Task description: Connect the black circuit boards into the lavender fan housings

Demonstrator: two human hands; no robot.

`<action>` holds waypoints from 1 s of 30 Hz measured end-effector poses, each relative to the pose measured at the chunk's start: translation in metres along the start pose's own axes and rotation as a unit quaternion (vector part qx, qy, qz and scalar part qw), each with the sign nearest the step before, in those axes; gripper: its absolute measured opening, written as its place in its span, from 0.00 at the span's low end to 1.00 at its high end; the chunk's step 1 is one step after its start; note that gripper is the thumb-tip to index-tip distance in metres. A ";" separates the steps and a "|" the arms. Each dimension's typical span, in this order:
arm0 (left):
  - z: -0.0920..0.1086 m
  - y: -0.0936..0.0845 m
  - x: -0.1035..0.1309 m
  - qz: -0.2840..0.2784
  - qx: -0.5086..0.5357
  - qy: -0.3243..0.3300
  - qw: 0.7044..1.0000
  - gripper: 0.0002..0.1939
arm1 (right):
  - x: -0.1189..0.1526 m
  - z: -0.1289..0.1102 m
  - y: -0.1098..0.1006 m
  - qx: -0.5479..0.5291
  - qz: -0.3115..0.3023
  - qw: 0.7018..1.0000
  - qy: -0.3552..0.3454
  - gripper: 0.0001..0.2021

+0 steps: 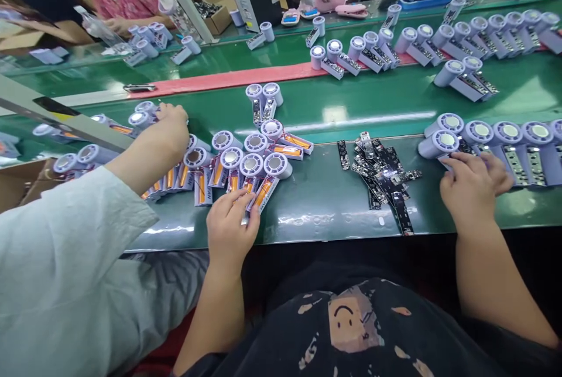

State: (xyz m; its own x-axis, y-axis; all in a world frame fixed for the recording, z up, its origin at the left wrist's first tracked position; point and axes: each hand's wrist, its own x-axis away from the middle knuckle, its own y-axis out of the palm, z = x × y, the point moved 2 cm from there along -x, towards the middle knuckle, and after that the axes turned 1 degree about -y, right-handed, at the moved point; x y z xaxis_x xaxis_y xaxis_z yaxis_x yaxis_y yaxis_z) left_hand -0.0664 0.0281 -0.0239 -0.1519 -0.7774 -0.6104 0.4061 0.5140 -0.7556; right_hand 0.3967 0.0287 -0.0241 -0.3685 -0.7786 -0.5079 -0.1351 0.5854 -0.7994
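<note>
In the left hand (232,219), pinched between thumb and fingertips: apparently the lower end of a lilac plastic unit with a ringed round head and an orange cylindrical cell in its narrow open handle (276,170). At the right hand (476,184), thumb and forefinger drawn close together beside a second lilac plastic unit with a pale-centred round head (445,143); handle mostly covered, hence impossible to tell whether gripped or merely touched. Step in hand, as judged here: handling of single units at either side. Best held by the handle's solid edges, clear of cell and circuitry.

Crowded about the left unit: similar orange-celled lilac units (231,158), with thin red wires among them; lift or lower gently, to avoid snagging. Beside the right unit: a row of lilac units with exposed circuit boards (538,131). Between the hands, on the glossy green desk (307,222): a loose heap of narrow black circuit boards (381,169), best not brushed by a wrist. Farther left: a co-worker's hand (171,125), deserving room. Beyond: a flat red strip (237,77).
</note>
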 end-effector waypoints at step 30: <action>0.080 0.042 0.008 -0.136 0.173 0.116 0.969 0.12 | 0.075 -0.075 0.025 -0.075 -0.170 0.977 -0.107 0.12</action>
State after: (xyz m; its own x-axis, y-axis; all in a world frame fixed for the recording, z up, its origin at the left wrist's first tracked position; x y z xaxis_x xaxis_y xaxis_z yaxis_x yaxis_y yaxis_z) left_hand 0.0215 0.0146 -0.0417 -0.4773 -0.7444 -0.4669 0.5944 0.1178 -0.7955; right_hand 0.2964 0.0025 -0.0581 -0.0804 -0.9538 -0.2895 -0.3553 0.2987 -0.8857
